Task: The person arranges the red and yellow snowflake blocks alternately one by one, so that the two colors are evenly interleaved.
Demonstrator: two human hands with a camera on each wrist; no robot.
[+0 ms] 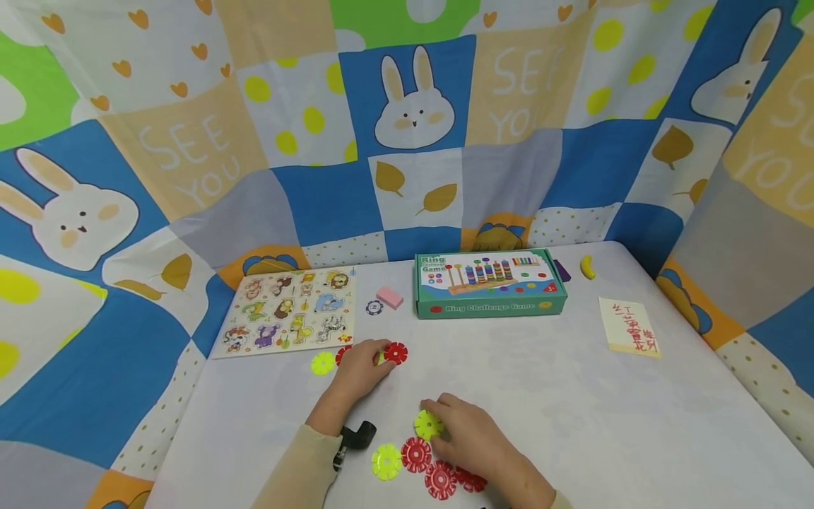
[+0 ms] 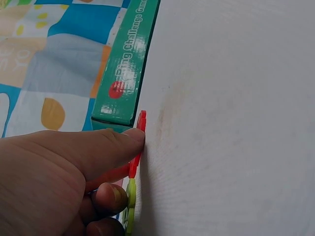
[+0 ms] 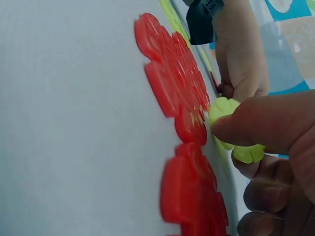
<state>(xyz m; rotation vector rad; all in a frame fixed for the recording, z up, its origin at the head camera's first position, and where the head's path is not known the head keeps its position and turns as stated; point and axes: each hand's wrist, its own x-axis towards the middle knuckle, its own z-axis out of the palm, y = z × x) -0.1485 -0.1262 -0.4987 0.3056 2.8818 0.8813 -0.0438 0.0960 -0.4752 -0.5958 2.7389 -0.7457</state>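
Note:
In the head view my left hand [image 1: 359, 371] reaches over a row of notched plastic snowflake discs. Its thumb and forefinger pinch a red snowflake disc [image 1: 396, 353] at the row's right end; in the left wrist view that red disc [image 2: 140, 142] meets a yellow-green one [image 2: 130, 204]. Farther left in the row lies another yellow-green disc [image 1: 323, 363], and a red one is partly behind the hand. My right hand [image 1: 473, 435] pinches a yellow-green snowflake disc [image 1: 427, 425] by its edge. Just below it lie several red discs [image 1: 416, 454] and a yellow-green disc [image 1: 386, 461].
Toward the back stands a green Ring Challenge Game box [image 1: 490, 308]. An animal puzzle board [image 1: 289, 309] lies at the left, with a pink block [image 1: 390, 297] and a small patterned chip [image 1: 374, 307] beside it. At the right are a toy banana [image 1: 588, 267] and a handwritten note [image 1: 629, 326].

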